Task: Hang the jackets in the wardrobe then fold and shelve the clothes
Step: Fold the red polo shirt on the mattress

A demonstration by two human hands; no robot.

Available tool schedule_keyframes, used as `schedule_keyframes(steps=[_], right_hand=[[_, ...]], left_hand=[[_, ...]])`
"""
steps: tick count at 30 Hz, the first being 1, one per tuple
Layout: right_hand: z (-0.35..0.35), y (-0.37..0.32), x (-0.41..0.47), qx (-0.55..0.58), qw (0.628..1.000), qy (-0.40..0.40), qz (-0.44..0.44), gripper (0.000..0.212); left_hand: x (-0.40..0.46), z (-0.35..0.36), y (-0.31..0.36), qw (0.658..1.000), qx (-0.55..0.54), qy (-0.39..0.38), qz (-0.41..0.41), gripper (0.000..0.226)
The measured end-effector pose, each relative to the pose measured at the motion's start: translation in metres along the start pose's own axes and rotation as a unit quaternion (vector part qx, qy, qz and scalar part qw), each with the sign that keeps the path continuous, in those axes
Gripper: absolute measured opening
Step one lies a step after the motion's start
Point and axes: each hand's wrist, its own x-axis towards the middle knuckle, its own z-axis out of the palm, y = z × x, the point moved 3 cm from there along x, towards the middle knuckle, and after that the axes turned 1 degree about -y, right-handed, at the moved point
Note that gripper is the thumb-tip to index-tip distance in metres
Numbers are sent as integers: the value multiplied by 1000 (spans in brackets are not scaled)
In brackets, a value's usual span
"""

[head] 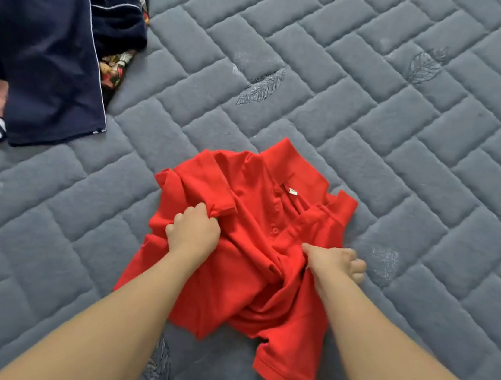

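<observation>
A red polo shirt [258, 222] lies crumpled on the grey quilted mattress [377, 126], collar and buttons facing up, a small white label at the neck. My left hand [193, 230] grips a bunch of the red fabric near the left sleeve. My right hand [333, 260] grips the cloth on the shirt's right side, below the placket. One sleeve trails toward me at the lower right.
A pile of dark navy garments [40, 44] with white piping lies at the upper left. A patterned, colourful cloth [115, 69] peeks out beneath them. The quilted mattress stretches away on the right and at the back.
</observation>
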Motion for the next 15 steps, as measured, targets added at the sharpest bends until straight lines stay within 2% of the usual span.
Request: schedule_keyframes(steps=[2,3,5,7,9,10,11,12,13,15], right_hand=[[0,0,0,-30,996,-49,-69,51],[-6,-8,-3,-33,989,-75,-126,40],[-30,-34,-4,-37,975,-66,-210,35],[-65,-70,0,-39,964,31,-259,36],[-97,-104,-2,-21,943,157,-294,38],[-106,-116,-9,-10,928,206,-309,47],[-108,-123,-16,8,917,235,-323,56],[-104,-125,-28,31,908,248,-336,62],[-93,-122,-40,56,900,256,-348,64],[-53,-98,-64,123,900,242,-340,59]], left_hand=[[3,-17,-2,993,-118,-18,20,14],[6,-31,-3,985,-167,-13,36,17],[18,-69,-3,968,-237,17,77,25],[36,-108,0,935,-333,55,105,22],[58,-139,-5,899,-414,127,73,7],[68,-146,-11,877,-459,139,34,16],[75,-146,-18,857,-504,111,-11,29],[76,-140,-25,850,-520,58,-53,42],[72,-128,-33,859,-506,-3,-76,53],[51,-92,-48,896,-419,-126,-69,77]])
